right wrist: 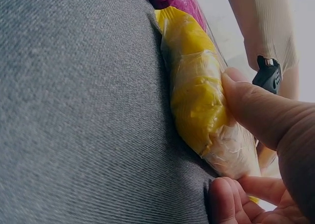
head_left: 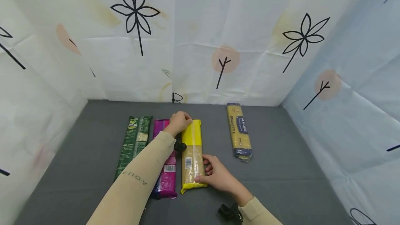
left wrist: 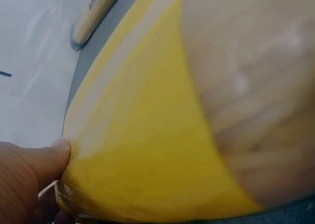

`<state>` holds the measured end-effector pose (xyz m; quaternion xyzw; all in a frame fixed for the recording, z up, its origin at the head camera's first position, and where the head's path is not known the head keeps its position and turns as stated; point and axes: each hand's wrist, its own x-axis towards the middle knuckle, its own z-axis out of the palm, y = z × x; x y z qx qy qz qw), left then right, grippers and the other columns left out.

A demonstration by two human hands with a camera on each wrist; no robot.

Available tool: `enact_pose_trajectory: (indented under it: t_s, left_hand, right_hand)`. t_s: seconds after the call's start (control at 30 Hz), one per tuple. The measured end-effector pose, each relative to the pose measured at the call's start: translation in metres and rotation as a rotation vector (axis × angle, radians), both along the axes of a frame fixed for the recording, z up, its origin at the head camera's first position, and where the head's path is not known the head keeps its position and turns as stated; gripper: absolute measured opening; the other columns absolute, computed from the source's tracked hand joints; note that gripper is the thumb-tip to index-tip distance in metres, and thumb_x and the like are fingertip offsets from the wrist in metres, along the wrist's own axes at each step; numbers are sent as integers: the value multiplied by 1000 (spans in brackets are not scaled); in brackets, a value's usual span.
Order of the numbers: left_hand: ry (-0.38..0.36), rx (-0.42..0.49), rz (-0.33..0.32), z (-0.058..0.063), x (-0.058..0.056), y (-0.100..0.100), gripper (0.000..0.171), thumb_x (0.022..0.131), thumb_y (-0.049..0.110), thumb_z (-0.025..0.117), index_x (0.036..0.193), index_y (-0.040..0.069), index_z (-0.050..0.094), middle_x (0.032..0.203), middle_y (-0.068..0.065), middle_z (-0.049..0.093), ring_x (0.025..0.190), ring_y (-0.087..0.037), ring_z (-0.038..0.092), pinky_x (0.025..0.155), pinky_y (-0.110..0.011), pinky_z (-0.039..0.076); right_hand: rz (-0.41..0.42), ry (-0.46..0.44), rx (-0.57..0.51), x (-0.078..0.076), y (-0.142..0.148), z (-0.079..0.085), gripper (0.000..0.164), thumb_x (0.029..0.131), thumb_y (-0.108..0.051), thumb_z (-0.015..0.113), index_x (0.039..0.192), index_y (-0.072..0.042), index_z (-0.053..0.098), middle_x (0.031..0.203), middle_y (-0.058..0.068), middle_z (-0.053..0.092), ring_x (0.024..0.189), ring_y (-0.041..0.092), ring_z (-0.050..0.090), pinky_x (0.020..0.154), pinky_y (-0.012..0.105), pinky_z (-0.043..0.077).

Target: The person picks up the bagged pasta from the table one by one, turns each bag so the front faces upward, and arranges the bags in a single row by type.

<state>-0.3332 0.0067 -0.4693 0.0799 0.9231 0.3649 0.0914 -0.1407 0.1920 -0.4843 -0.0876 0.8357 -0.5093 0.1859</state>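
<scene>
A yellow packet of pasta point(head_left: 192, 148) with a clear window lies lengthwise on the grey cloth, its seam and barcode facing up. At its far end my left hand point(head_left: 179, 122) pinches the yellow wrapper between thumb and fingers; the left wrist view shows the thumb point(left wrist: 44, 160) on top of that end. My right hand point(head_left: 220, 176) holds the near right corner, thumb over the top and fingers against the side. In the right wrist view the crimped yellow end point(right wrist: 194, 86) rests on the cloth. Just left, partly behind my left forearm, lies a magenta packet point(head_left: 168, 181).
A green packet point(head_left: 134, 143) lies at the left, partly covered by my left sleeve. Farther right is a spaghetti packet point(head_left: 239, 131) with blue ends. Patterned white sheets point(head_left: 193, 34) stand around the back and sides of the grey cloth surface point(head_left: 281, 169).
</scene>
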Motion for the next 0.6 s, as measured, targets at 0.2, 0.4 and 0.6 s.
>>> enact_pose_trajectory:
  t_s: [0.2, 0.4, 0.6]
  left_hand:
    - [100, -157, -34, -1, -5, 4, 19, 97, 22, 60, 94, 12, 75, 92, -3, 66, 95, -28, 48, 93, -43, 35]
    - [211, -414, -80, -2, -7, 12, 14, 94, 17, 60, 86, 14, 72, 87, -1, 64, 89, -28, 46, 82, -42, 34]
    - [290, -430, -98, 8, 0, 15, 12, 96, 17, 60, 95, 12, 71, 93, -4, 64, 86, -27, 45, 77, -39, 34]
  right_hand:
    - [6, -5, 8, -2, -1, -1, 83, 80, -31, 81, 145, -5, 36, 116, 7, 43, 93, 22, 44, 77, 32, 43]
    - [-3, -3, 28, -2, -4, -4, 86, 77, -36, 83, 144, -6, 38, 114, 6, 44, 92, 21, 46, 78, 31, 44]
    - [-55, 18, 42, -1, -4, -4, 81, 79, -38, 81, 141, -3, 42, 110, 6, 46, 90, 20, 46, 76, 31, 43]
